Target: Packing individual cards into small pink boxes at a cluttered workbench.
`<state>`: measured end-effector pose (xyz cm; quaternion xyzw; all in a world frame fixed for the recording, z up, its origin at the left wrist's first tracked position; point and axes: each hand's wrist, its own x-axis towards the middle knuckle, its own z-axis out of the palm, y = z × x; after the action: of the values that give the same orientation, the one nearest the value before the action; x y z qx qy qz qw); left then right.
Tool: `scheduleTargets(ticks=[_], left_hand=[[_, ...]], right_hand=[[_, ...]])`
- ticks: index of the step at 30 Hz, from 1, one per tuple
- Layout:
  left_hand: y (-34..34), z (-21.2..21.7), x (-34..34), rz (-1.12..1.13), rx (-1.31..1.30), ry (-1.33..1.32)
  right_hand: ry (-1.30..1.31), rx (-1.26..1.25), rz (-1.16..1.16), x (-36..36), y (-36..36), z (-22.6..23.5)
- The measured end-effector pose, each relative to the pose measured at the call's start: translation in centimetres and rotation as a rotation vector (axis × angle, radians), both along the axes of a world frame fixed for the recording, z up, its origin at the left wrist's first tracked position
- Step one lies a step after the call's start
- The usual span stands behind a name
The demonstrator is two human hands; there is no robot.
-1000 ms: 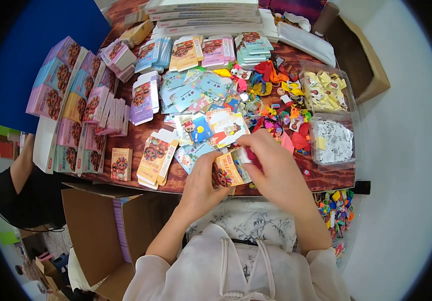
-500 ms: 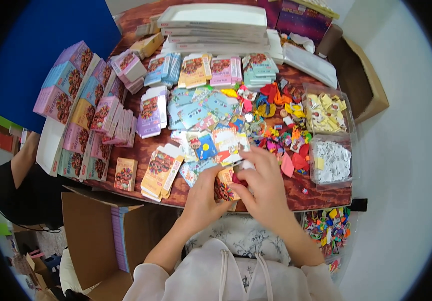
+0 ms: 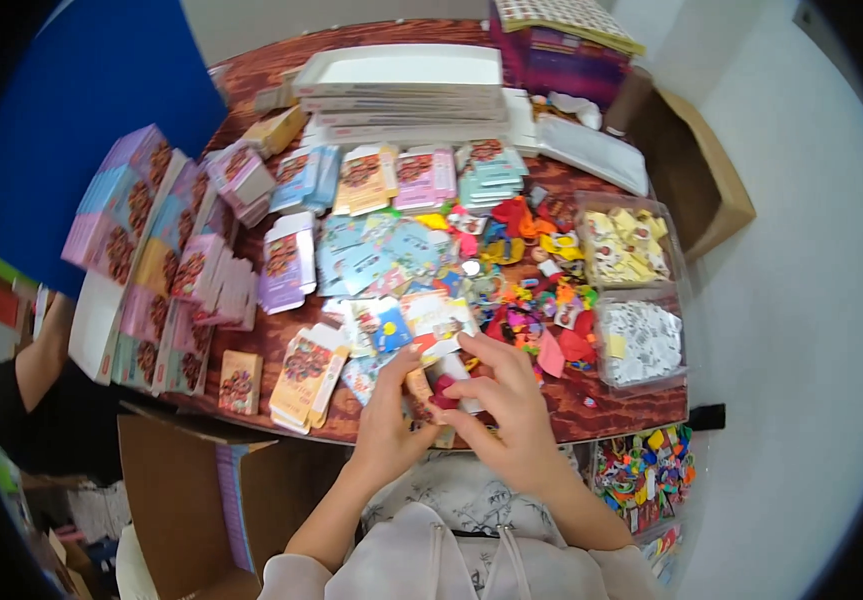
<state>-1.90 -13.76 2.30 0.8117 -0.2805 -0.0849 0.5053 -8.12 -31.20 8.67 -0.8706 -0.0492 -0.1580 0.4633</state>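
Close to the table's front edge, my left hand point(image 3: 391, 415) is wrapped round a small orange carton point(image 3: 417, 384), whose open end faces right. My right hand point(image 3: 499, 412) pinches a small dark red piece point(image 3: 443, 392) at that end; its exact kind is too small to make out. A white flap shows beside the piece, and my fingers hide much of the carton. Just beyond my hands lie printed cards point(image 3: 436, 325). Flattened orange cartons point(image 3: 306, 375) are stacked to the left, next to an upright orange box point(image 3: 240, 382). Small colourful toys point(image 3: 541, 300) are heaped to the right.
Filled box rows point(image 3: 141, 290) line the left side. Stacked white trays point(image 3: 401, 75) stand at the back, behind flat carton piles point(image 3: 364, 178). Clear bins with yellow packets point(image 3: 626, 245) and silver-white packets point(image 3: 641, 340) sit right. A cardboard box point(image 3: 166, 500) stands below; a person's arm point(image 3: 46, 355) shows left.
The whole view has shifted, with the table lower in the picture. My right fingers still pinch the dark red piece, which shows more plainly at the carton's open end.
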Motion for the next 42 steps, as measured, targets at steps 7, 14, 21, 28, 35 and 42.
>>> scheduleTargets(ticks=[7, 14, 21, 28, 35, 42], left_hand=[[-0.8, 0.5, -0.3, -0.035, 0.01, 0.124], [-2.4, 0.3, -0.3, -0.051, 0.009, 0.043], [-2.0, 0.0, 0.0, 0.052, 0.017, 0.13], [-2.8, 0.7, 0.1, -0.052, 0.075, 0.124], [-2.0, -0.3, 0.3, -0.023, -0.007, 0.221], [-2.1, 0.1, 0.5, -0.034, 0.011, 0.21]], right_hand=[[0.026, -0.105, -0.042, -0.8, -0.2, -0.2], [0.015, -0.134, -0.069, -1.6, -1.3, -1.0], [0.255, 0.163, -0.444, -4.5, -12.4, 0.5], [0.161, -0.661, -0.46, -4.7, -19.3, -6.8], [0.369, -0.047, -0.568, -5.7, -21.5, -5.7], [0.625, 0.235, -0.449, -5.9, -23.6, -5.8]])
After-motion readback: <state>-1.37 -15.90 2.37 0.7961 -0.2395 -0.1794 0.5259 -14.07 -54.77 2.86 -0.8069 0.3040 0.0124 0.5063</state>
